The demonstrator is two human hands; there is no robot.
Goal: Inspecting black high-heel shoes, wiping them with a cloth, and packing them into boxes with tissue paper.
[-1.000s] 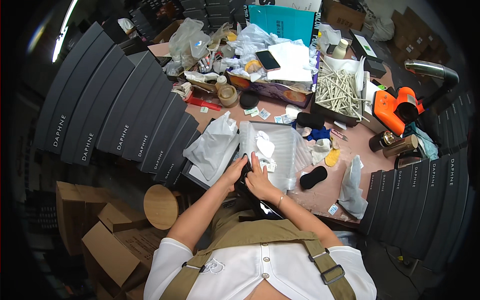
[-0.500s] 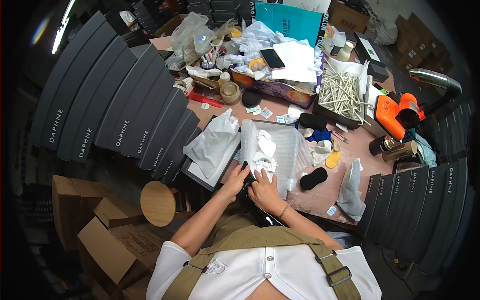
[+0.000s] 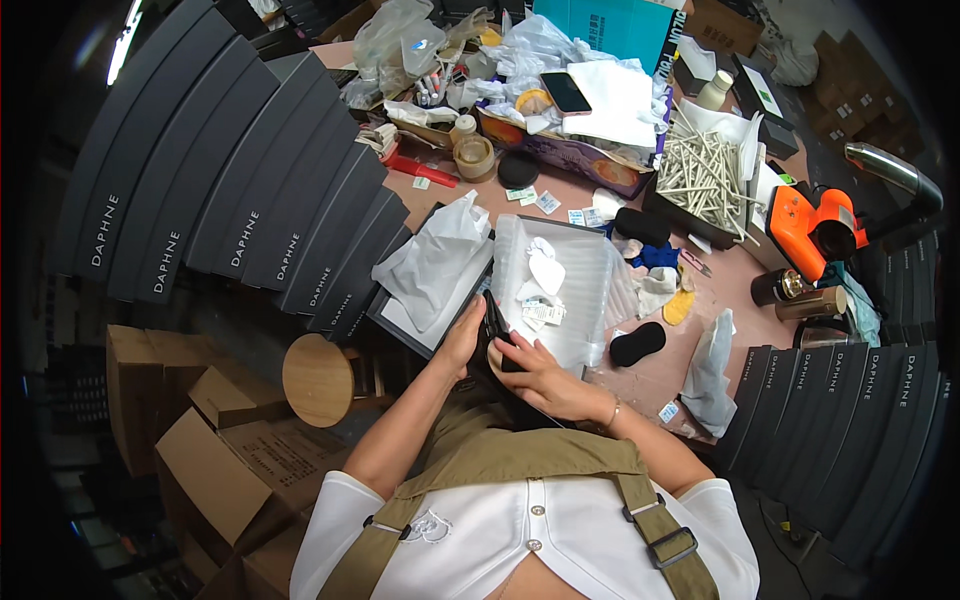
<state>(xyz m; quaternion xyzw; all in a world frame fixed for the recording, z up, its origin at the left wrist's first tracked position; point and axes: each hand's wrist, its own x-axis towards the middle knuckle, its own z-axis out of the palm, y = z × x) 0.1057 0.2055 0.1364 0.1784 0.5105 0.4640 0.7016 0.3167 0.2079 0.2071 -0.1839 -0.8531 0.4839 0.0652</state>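
We see both hands meeting on a small dark item point(image 3: 497, 340) at the near edge of the table point(image 3: 650, 375), right in front of the torso. Left hand point(image 3: 462, 340) grips its left side, right hand point(image 3: 540, 378) wraps it from the right and below; both equally close. Its long axis runs roughly away from us. It looks black, flat, slim (exact kind hard to tell). Just beyond lies clear bubble wrap point(image 3: 575, 290).
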